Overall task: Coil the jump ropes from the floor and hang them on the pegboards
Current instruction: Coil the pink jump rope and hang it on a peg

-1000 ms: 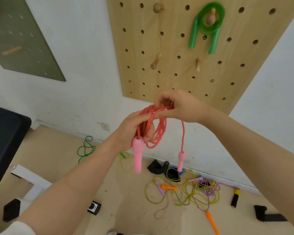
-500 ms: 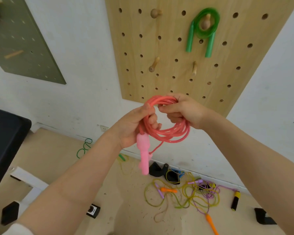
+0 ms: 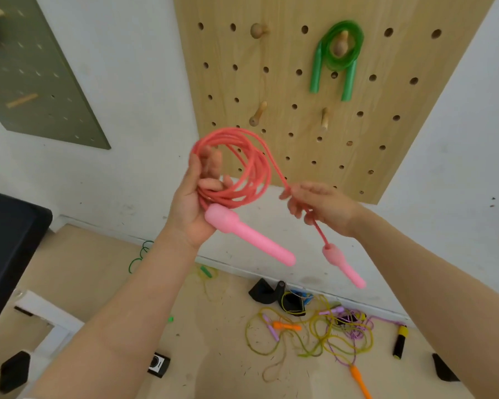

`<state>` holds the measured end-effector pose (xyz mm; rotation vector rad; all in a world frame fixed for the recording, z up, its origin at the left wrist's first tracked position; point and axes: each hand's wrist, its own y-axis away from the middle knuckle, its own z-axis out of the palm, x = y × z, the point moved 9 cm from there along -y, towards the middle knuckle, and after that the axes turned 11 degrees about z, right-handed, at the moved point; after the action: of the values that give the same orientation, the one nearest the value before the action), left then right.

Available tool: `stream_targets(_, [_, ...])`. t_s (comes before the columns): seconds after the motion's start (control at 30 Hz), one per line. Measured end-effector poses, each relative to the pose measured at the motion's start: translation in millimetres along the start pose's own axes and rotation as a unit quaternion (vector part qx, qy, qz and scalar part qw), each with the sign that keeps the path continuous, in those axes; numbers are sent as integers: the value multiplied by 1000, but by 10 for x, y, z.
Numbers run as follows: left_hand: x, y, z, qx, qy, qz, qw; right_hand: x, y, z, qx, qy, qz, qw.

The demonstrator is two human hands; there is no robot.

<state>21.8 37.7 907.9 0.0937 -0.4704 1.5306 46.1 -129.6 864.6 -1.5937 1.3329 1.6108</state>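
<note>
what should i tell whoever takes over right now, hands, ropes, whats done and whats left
Left hand grips the coiled pink jump rope, one pink handle jutting from the palm.
Right hand pinches the rope's loose tail; the second handle dangles below it.
Done: green jump rope hangs on a peg of the wooden pegboard.
Left: wind in the tail, hang the pink coil on a free peg, then coil the tangled ropes on the floor.
</note>
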Motion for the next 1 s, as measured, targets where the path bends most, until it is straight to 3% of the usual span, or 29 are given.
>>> stream_targets(0.1, [197,-62,-43,-7,6,54,999,373,-32,-141,65,58,77,993])
stream_targets(0.17, [194,-65,-102,22,-31,62,997,458,-50,-113,79,160,109,978])
stream_targets(0.3, [24,-40,-241,67,-237,23,969,376,-46,342,-10,469,105,877])
stream_targets(0.4, [-71,-22,-340,32,-412,-22,910,166,41,734,-75,596,42,799])
stream_targets(0.5, [-171,42,-378,-43,-596,-67,799,-245,153,993,-84,655,-58,749])
stream_targets(0.57, [-247,82,-367,-74,-628,-96,769,-512,185,1043,-69,647,-106,752])
stream_targets(0.6, [-265,91,-363,-80,-620,-108,773,-620,189,1037,-57,635,-123,761])
stream_targets(0.73, [-213,52,-377,-64,-518,-138,841,-965,198,882,38,560,-182,807])
stream_targets(0.83, [-201,51,-361,-85,-498,-169,846,-1111,190,784,75,463,-219,856])
stream_targets(1.0, [-88,48,-257,-168,-389,-190,886,-1153,2,625,127,384,-194,894])
